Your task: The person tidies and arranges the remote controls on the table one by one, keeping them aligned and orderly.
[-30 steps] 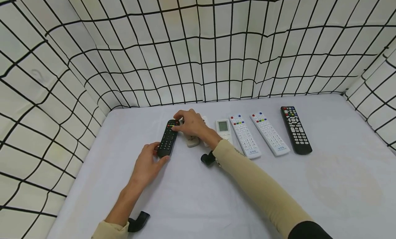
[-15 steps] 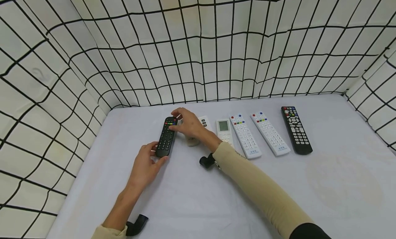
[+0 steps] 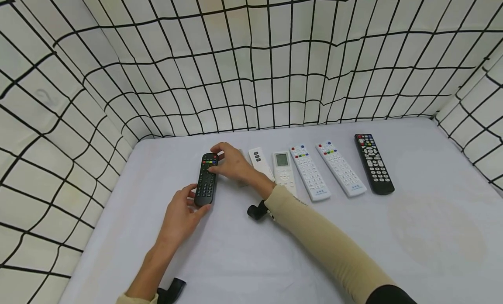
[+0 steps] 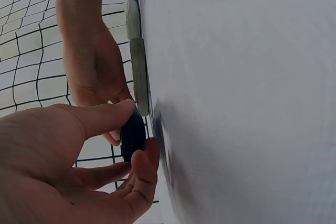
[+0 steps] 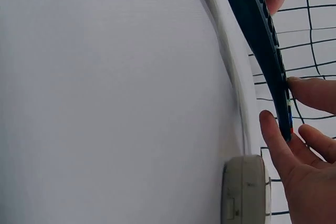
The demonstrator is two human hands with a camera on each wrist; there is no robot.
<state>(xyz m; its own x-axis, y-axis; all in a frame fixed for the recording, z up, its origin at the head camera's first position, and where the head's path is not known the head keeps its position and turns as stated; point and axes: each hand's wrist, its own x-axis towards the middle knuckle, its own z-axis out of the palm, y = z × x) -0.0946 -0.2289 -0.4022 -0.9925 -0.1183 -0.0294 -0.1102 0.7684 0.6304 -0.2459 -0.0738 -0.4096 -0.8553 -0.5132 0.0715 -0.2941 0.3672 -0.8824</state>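
The black remote (image 3: pixel 206 180) is located left of centre in the head view, suspended between the two hands. The left hand (image 3: pixel 180 219) grips its lower end: the thumb lies along one side and bent fingers lie along the other, with the spread limited to the width of the casing. The right hand (image 3: pixel 233 165) holds the upper end from the right; its thumb rests on the button face, and its fingers bend around the end. The right wrist view shows the casing raised off the white cloth (image 3: pixel 243 256).

White cloth extends from the remote leftward to the table's left edge, and downward between the forearms. Above, a strip of cloth separates the remote from the rear edge, where the black net (image 3: pixel 271 72) rises. On the right, room is limited by the right hand and a row of remotes: the three-button white remote (image 3: pixel 260 163), the display remote (image 3: pixel 283 169), the left white keypad remote (image 3: pixel 309 173), the right white keypad remote (image 3: pixel 340 168) and, well apart, the far-right black remote (image 3: pixel 374 164).

The long axis of the held remote runs nearly vertically in the head view, its top leaning slightly right. The end with coloured buttons points toward the rear edge; the button face is turned toward the head camera.
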